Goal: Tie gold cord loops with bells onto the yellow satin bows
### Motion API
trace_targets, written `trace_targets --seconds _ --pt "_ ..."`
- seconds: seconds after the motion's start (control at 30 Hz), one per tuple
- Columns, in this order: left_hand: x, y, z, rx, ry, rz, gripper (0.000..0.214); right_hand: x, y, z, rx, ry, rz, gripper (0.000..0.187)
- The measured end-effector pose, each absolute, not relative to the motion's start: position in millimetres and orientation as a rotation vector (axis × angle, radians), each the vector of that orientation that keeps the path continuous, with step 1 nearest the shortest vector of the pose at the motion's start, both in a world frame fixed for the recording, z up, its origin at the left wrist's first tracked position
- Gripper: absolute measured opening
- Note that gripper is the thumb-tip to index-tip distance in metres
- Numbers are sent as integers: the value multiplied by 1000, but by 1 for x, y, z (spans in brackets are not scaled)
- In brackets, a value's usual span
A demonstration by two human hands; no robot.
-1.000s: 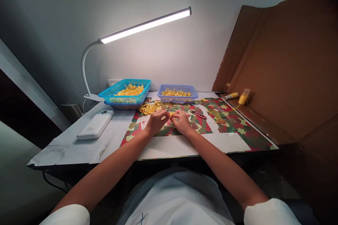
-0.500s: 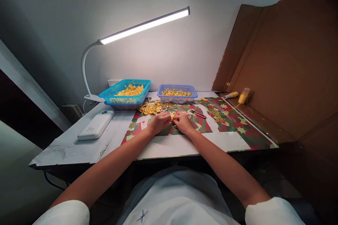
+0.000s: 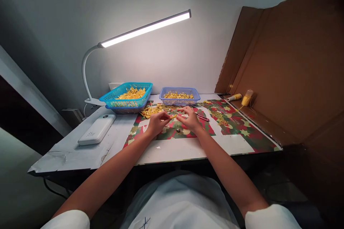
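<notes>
Just in front of the person, the left hand (image 3: 158, 123) pinches a small yellow piece (image 3: 173, 116) at its fingertips. The right hand (image 3: 190, 120) meets its other end, thumb and forefinger spread; whether those fingers grip it or only touch it, I cannot tell. The piece is between the two hands, above the mat (image 3: 242, 141), and looks unfinished, midway through being worked. Below it, between the wrists, sits a small dark bead (image 3: 178, 130); any link to the piece is too fine to make out.

Just beyond the left hand lies a loose yellow heap (image 3: 148, 112), probably pieces yet to be handled. Snips (image 3: 202, 117) lie just right of the right hand, untouched, with gold strands (image 3: 221, 118) farther right.

Beyond the hands, the turquoise basket (image 3: 106, 97) and the purple basket (image 3: 197, 96) hold many more pieces; which are done is unclear.
</notes>
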State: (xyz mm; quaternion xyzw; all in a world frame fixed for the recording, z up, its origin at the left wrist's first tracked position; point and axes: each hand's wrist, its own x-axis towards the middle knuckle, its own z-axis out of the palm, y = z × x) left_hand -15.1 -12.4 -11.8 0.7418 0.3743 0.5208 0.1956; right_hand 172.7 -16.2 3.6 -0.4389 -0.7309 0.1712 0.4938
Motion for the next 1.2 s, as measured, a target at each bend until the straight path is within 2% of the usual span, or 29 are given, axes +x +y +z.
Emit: trace_targets --seconds 0.07,0.2,0.47,0.77,1.03,1.2 --pt "-14 -11 -12 1888 991 1460 19 174 -18 7 -961 -1873 489 30" --pt "-11 -9 -9 1688 909 1428 27 173 -20 8 -927 -1937 597 23" --pt "-9 -12 -5 1672 864 1418 33 173 -19 8 -855 -1912 498 29" --pt "-7 -14 -9 1705 873 1385 30 170 -23 8 -897 -1811 513 28" --pt "-7 -18 -4 2072 983 1451 18 166 -14 7 -913 -1672 992 23" --pt "-6 -21 3 2282 1015 1477 15 155 -10 3 -916 -1638 901 22"
